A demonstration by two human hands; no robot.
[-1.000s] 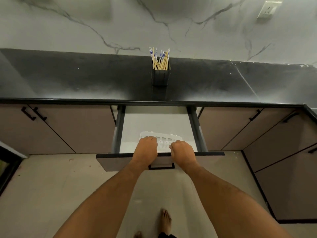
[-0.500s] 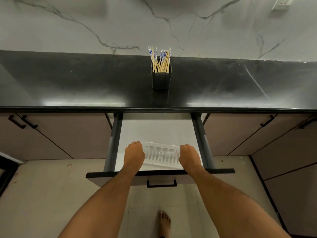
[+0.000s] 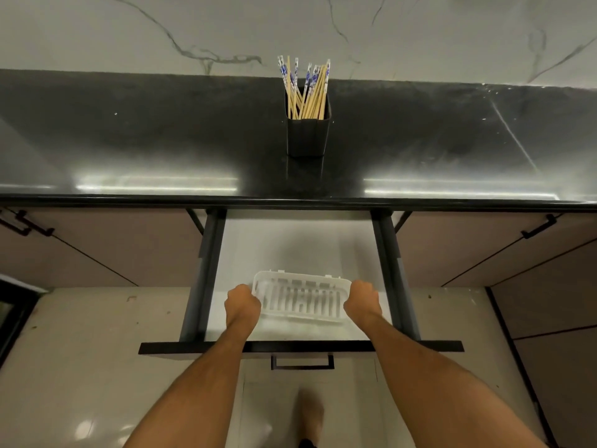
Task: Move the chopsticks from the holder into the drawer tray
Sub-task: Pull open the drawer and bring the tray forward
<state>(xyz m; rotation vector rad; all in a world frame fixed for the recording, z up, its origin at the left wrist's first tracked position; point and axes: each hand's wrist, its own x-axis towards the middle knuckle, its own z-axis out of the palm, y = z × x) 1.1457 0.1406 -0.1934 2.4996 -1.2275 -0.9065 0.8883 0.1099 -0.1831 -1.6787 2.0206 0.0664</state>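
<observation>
Your left hand gripping the left end of the white slotted tray, your right hand gripping its right end, tray inside the open drawer, chopsticks upright in the black holder on the counter, well beyond both hands.

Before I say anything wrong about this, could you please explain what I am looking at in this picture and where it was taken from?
There is no machine here. A person wears a camera on the head, so the view looks forward and down along their own bare arms. The left hand and right hand each grip one end of a white slotted tray that sits inside an open drawer. Above the drawer runs a dark countertop. On it stands a black holder with the chopsticks upright inside, none moved yet. A bare foot shows on the floor below.
</observation>
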